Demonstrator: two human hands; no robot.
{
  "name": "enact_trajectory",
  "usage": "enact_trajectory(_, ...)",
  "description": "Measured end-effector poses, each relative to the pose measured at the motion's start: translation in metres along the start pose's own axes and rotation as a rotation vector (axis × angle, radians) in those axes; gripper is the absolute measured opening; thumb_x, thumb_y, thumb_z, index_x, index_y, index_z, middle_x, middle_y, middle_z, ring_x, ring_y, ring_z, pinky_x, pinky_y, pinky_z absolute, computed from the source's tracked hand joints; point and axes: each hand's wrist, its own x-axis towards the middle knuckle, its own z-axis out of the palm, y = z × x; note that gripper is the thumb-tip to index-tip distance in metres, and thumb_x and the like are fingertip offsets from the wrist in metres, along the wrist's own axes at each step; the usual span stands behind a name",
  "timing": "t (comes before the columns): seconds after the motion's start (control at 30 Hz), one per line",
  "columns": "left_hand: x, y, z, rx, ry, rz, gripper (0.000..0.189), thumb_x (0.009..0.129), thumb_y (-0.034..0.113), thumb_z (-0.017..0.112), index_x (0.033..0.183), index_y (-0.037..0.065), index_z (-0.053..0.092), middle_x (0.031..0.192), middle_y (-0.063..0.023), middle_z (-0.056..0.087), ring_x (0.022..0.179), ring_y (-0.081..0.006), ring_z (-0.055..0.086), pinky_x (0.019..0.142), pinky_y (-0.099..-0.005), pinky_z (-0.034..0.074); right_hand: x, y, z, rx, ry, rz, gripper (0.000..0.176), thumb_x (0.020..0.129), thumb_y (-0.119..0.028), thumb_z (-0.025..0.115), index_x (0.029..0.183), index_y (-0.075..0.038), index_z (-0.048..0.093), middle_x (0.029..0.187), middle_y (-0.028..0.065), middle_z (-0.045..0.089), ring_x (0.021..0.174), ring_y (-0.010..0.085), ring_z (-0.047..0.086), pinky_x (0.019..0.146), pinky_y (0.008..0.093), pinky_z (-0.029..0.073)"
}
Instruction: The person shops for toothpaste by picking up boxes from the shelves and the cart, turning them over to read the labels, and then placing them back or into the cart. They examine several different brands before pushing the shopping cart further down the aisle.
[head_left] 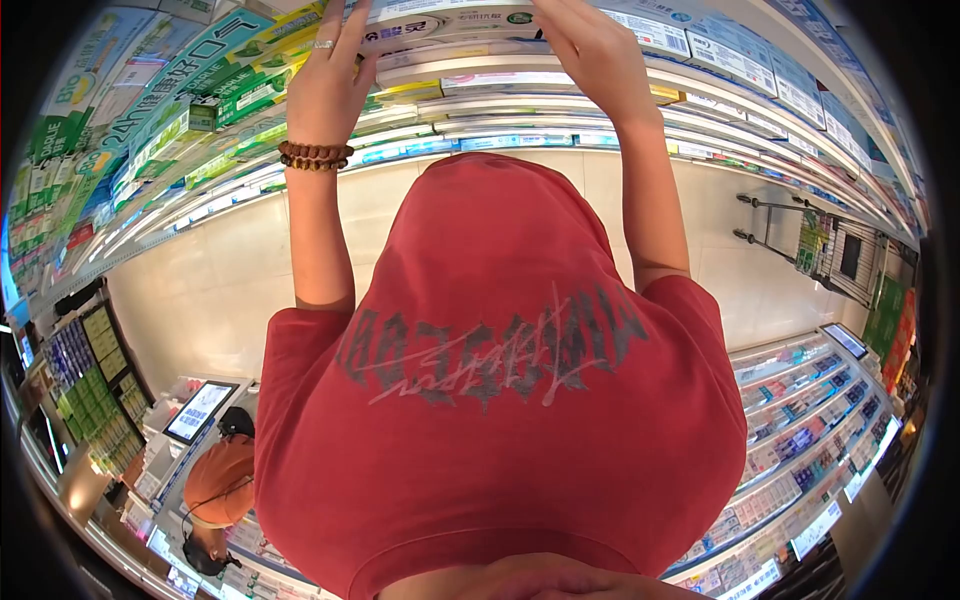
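Brightly lit shop shelves (490, 72) with white edges run in tiers across the far side of the aisle, packed with cartons, and a pale, glossy floor (215, 255) stretches below them. A person in a dark-red cotton T-shirt (500, 440) stands facing the tiers, both arms reaching forward. Between the hands I see a long white printed carton (450, 27), with a purple-grey logo near one end and a round green badge near the other; its far side runs out of view.

The left hand (335, 75), with a ring on one finger and brown beaded bracelets (316, 156) at the wrist, is at the carton's left end, thumb standing apart from the fingers, whose tips are cut off. The right hand (590, 50) is at the other end, its thumb side by the carton's edge; I can't tell how firmly either grips.

A white shelf lip passes just under the carton. Green boxed goods (250, 95) crowd near the left hand, white-and-blue boxes (730, 60) beyond the right. Pale floor shows on either side of the torso, reaching rightward to a metal shopping trolley (840, 250). Well behind, on the left, is another person in orange (220, 480).
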Motion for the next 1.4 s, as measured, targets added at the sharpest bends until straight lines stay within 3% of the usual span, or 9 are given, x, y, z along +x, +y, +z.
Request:
enact_trajectory(0.1,-0.017,-0.01,0.008,0.083,0.29,0.202,0.036,0.087,0.001,0.064,0.122,0.011,0.066,0.127,-0.0097,0.066,0.063,-0.0234,0.066,0.056,-0.0316,0.052,-0.026,0.021,0.006,-0.015,0.187,-0.055,0.036,0.078,-0.003,0.07,0.114,-0.005,0.071,0.102,0.0121,0.07,0.081,0.0238,0.066,0.071,0.0317,0.054)
enact_trajectory(0.23,-0.04,-0.02,0.016,0.011,0.588,0.339,0.018,0.067,-0.008,0.056,0.066,0.009,0.061,0.063,-0.0051,0.064,0.051,-0.0208,0.059,0.045,-0.0299,0.045,-0.069,0.024,-0.02,0.021,0.549,0.097,0.019,0.067,0.005,0.047,0.066,0.001,0.066,0.058,0.009,0.062,0.048,0.0165,0.056,0.049,0.0251,0.044)
enact_trajectory(0.37,-0.042,0.014,0.056,-0.269,0.469,0.575,0.013,0.061,-0.001,0.051,0.063,0.011,0.057,0.06,-0.0063,0.058,0.044,-0.0251,0.047,0.043,-0.0334,0.036,-0.121,0.033,-0.05,-0.022,0.786,0.385,0.016,0.068,0.001,0.044,0.062,-0.001,0.059,0.052,0.0053,0.051,0.044,0.0131,0.044,0.044,0.0251,0.033)
enact_trajectory(0.57,-0.067,0.105,0.139,-0.355,-0.119,0.772,0.014,0.074,0.003,0.057,0.062,0.011,0.053,0.059,-0.0077,0.053,0.052,-0.0261,0.055,0.049,-0.0378,0.044,-0.222,0.053,-0.114,-0.233,1.047,0.608,0.018,0.068,0.001,0.043,0.063,0.0,0.059,0.054,0.0049,0.053,0.045,0.0101,0.04,0.044,0.0242,0.029)
enact_trajectory(0.77,-0.08,0.205,0.245,0.003,-0.796,0.646,0.023,0.087,0.016,0.053,0.072,0.005,0.067,0.072,-0.0191,0.067,0.068,-0.0382,0.066,0.061,-0.0498,0.052,-0.329,0.115,-0.209,-0.335,1.223,0.689,0.017,0.068,0.0,0.043,0.062,0.0,0.059,0.055,0.0057,0.054,0.046,0.0108,0.041,0.045,0.0252,0.029)
enact_trajectory(0.97,-0.085,0.293,0.424,0.393,-1.087,0.529,0.028,0.087,0.017,0.051,0.087,0.002,0.075,0.095,-0.0237,0.071,0.09,-0.0406,0.069,0.082,-0.05,0.055,-0.441,0.181,-0.34,-0.453,1.219,0.65,0.018,0.071,0.002,0.041,0.063,0.0,0.057,0.055,0.0021,0.05,0.046,0.0051,0.034,0.045,0.023,0.024)
enact_trajectory(1.17,-0.086,0.321,0.553,0.457,-1.381,0.287,0.032,0.092,0.018,0.051,0.105,0.0,0.074,0.109,-0.029,0.068,0.105,-0.0382,0.068,0.087,-0.0458,0.056,-0.495,0.237,-0.402,-0.274,0.885,1.025,0.015,0.081,-0.004,0.048,0.069,-0.004,0.058,0.054,0.0091,0.054,0.044,0.0205,0.05,0.046,0.0329,0.037)
enact_trajectory(1.3,-0.095,0.342,0.612,0.588,-1.623,0.325,0.035,0.096,0.021,0.047,0.117,0.003,0.07,0.105,-0.0235,0.071,0.096,-0.0326,0.071,0.08,-0.0431,0.058,-0.573,0.307,-0.376,-0.175,0.018,1.366,0.014,0.087,-0.018,0.055,0.087,-0.008,0.065,0.07,0.0182,0.067,0.065,0.0388,0.065,0.062,0.0505,0.051)
enact_trajectory(1.4,-0.091,0.392,0.652,0.519,-1.676,0.205,0.035,0.096,0.021,0.047,0.117,0.004,0.069,0.104,-0.0227,0.071,0.094,-0.0319,0.071,0.078,-0.0427,0.058,-0.666,0.347,-0.344,-0.114,-0.109,1.49,0.019,0.088,-0.021,0.055,0.094,-0.008,0.067,0.077,0.0173,0.069,0.072,0.0376,0.068,0.068,0.0498,0.053)
